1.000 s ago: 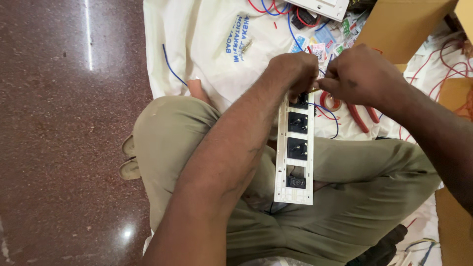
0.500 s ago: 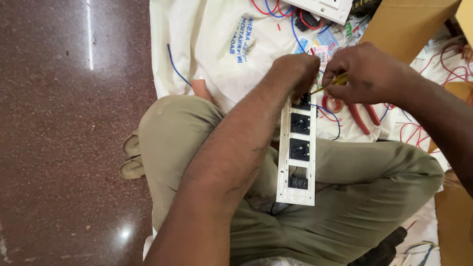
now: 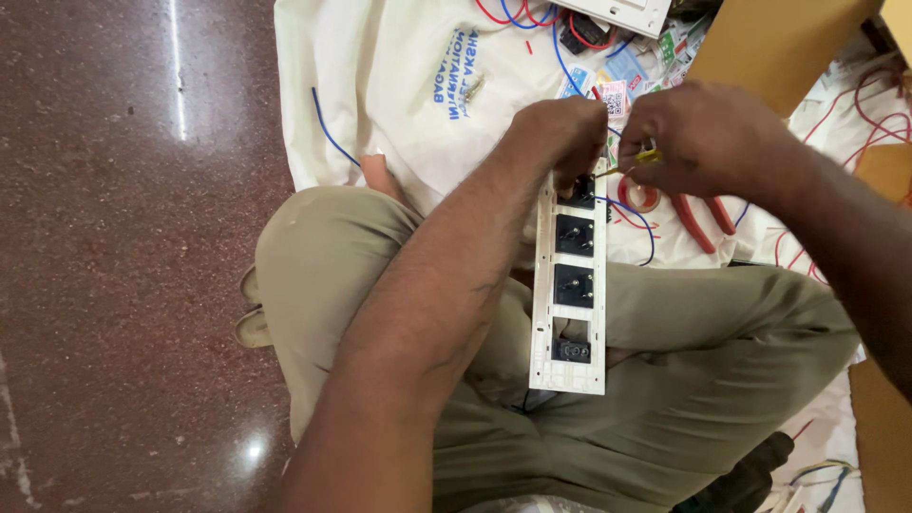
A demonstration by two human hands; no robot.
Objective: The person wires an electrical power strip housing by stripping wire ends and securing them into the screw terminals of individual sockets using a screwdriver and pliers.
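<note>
Steadying long white plastic switch plate with black modules [image 3: 568, 304] on lap, left hand [image 3: 560, 133] clamped on top end. Gripping thin yellow-handled screwdriver [image 3: 635, 161] in right hand [image 3: 708, 138], tip angled at top module for access.

The switch plate [image 3: 569, 285] lies along the lap, between the knees. The left hand [image 3: 560, 133] is on its far end, the right hand [image 3: 708, 138] just beside it. The pliers [image 3: 703, 217] lie on the cloth [image 3: 408, 95] behind the right knee
</note>
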